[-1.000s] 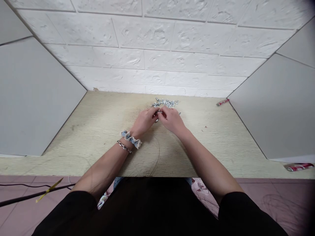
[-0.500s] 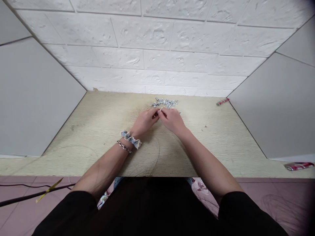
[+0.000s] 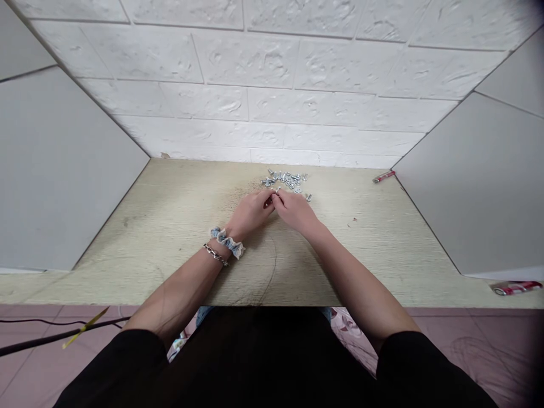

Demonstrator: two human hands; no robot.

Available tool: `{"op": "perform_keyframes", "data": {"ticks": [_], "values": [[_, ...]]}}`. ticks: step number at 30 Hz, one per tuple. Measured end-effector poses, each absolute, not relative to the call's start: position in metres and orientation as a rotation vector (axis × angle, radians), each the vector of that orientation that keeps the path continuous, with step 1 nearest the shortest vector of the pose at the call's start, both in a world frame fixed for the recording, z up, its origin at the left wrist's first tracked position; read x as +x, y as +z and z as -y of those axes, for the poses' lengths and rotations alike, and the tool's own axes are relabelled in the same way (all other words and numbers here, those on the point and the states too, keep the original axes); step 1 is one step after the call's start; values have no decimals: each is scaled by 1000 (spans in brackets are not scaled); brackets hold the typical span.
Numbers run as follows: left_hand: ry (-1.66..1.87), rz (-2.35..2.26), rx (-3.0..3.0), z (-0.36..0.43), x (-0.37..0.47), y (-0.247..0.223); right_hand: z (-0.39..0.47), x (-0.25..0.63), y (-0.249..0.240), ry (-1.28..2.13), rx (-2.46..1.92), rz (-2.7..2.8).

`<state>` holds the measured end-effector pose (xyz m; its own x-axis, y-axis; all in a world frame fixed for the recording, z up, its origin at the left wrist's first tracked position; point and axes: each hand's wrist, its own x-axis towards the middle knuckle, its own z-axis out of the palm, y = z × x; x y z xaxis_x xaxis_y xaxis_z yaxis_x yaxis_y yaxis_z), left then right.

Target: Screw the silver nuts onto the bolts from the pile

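Observation:
My left hand [image 3: 254, 211] and my right hand [image 3: 295, 209] meet fingertip to fingertip just in front of a pile of hardware. Pinched between them is a small silver bolt [image 3: 278, 189], its end poking up past the fingers; the rest of it is covered. The fingers of both hands are closed. Behind them lie several loose silver bolts [image 3: 268, 182], along with nuts and a flat washer [image 3: 298, 190]. One more bolt [image 3: 309, 198] rests beside my right hand's knuckles.
The pale wooden tabletop [image 3: 374, 243] runs back to a white brick-pattern wall [image 3: 272, 102]. Grey panels [image 3: 72, 170] flank it on both sides. One red-and-silver cylinder [image 3: 384, 176] lies by the right panel, another [image 3: 516, 288] at the front right edge.
My right hand has shifted slightly left and down, uncovering the washer and more of the bolt beside it. Both hands stay together at the fingertips.

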<state>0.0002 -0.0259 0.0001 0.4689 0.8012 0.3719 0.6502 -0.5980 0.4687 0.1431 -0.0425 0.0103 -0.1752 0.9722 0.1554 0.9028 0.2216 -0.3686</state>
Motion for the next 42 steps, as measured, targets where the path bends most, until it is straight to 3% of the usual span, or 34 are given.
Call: {"op": "perform_keyframes", "data": {"ticks": [12,27,34,42], "values": [[704,-1267,2486,25,1,-2,41,142,5,334,-1754,2178],[795,-1219,2366,23,-1,4,39,147,11,254,-1796,2192],[861,-1314,2265,23,-1,5,44,144,13,399,-1618,2024],[871,-1414,2192,24,-1,5,40,146,8,338,-1447,2075]]}}
